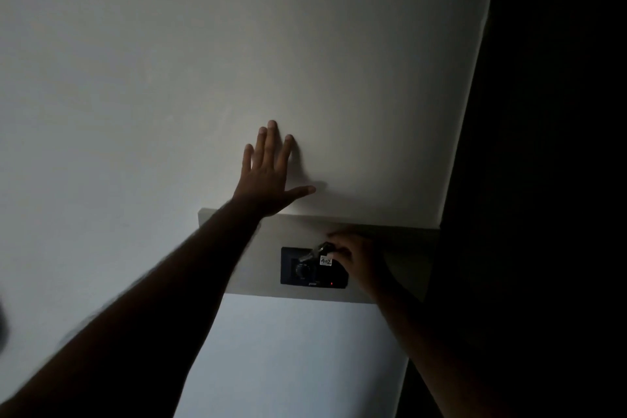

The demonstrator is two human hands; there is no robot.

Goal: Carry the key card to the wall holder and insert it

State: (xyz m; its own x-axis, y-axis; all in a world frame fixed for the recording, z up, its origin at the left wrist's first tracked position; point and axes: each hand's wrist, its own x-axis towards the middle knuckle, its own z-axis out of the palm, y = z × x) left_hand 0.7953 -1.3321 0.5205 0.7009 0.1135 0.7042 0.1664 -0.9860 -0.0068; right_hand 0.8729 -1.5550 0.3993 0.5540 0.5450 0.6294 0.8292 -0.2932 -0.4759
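Observation:
A dark wall holder (314,268) with a round knob and a small red light sits on a grey panel on the wall. My right hand (356,258) is at its top right edge, fingers closed on the key card (320,253), which has a white tag marked 402; the card's tip is at the holder's top. My left hand (268,176) is flat on the white wall above the panel, fingers spread, holding nothing. The room is dim, so I cannot tell how deep the card sits.
The grey panel (258,258) runs across the wall below my left hand. A dark doorway or wall edge (543,146) fills the right side. The white wall (169,61) spreads up and left.

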